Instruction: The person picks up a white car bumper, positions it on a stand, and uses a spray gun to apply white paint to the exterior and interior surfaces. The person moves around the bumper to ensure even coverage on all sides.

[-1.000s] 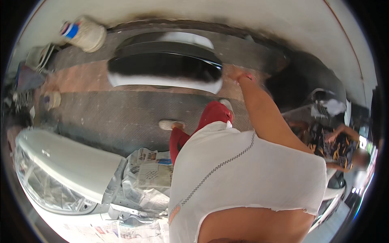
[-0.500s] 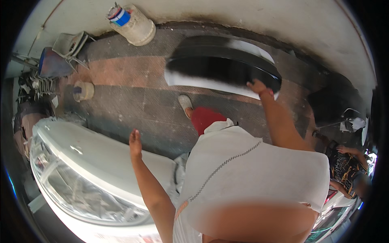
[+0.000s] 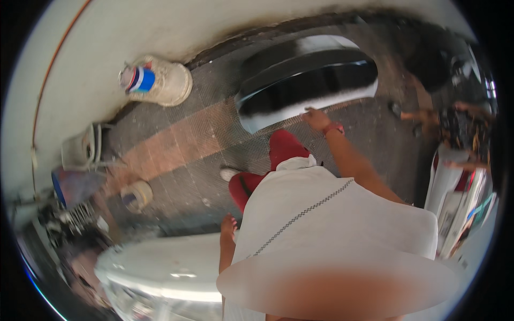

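A long curved car body panel (image 3: 313, 80), black with white edges, lies on the floor ahead of me. My right hand (image 3: 316, 119) is reached out just at its near white edge, fingers loosely extended and holding nothing; whether they touch it I cannot tell. A red band is on that wrist. My left hand (image 3: 228, 226) hangs low beside my hip with fingers apart and empty, near the white car (image 3: 144, 257) at the lower left.
A whitish container (image 3: 171, 83) with a blue-banded can stands by the wall. A chair (image 3: 80, 147), blue drum (image 3: 72, 190) and small bucket (image 3: 136, 195) are left. Another person (image 3: 458, 128) is at the right, near a dark object (image 3: 428, 67) and another vehicle (image 3: 447, 192).
The view has swung round. My left hand came into view half a second ago and is now lower beside my hip. My right hand moved from the panel's right end toward its near middle edge.
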{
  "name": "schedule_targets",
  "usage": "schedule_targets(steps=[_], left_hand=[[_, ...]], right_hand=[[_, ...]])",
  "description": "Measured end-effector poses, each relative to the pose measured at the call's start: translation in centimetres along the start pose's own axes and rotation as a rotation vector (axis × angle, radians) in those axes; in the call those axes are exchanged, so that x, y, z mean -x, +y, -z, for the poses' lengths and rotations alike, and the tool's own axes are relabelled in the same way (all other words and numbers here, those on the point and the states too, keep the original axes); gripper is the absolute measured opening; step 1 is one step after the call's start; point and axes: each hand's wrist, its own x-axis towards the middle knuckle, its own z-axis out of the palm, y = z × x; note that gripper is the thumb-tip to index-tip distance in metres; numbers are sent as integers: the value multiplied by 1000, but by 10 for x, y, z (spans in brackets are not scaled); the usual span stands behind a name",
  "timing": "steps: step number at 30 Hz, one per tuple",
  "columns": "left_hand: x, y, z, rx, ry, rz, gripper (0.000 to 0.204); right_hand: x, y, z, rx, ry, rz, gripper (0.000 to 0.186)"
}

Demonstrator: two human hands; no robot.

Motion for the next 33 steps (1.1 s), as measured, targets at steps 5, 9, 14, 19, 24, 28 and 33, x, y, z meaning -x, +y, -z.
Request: schedule_targets(steps=[5,9,14,19,24,28,33], left_hand=[[-81,113,116,-640,-188,-328,42],[-111,262,189,-613,29,-204,40],[-105,449,216,-747,-20,-534,60],[-96,563,144,-955,-39,-560,70],[-121,606,19,-1114,-305,-584,77],[-143,604,-90,-1226,-448,-573,69],[-212,606,-232,-1427,-625,-497,89]], right_hand=[[33,-22,-31,-215,425,-122,76],[95,-20,-131,-251,626,-476,75],[170,-38,-308,-622,268,-816,64],[202,-80,-427,-831,267,-974,64],[168,-119,-450,-834,411,-994,68],[135,-177,-411,-1122,622,-824,68],[119,-267,-409,-1046,784,-773,62]])
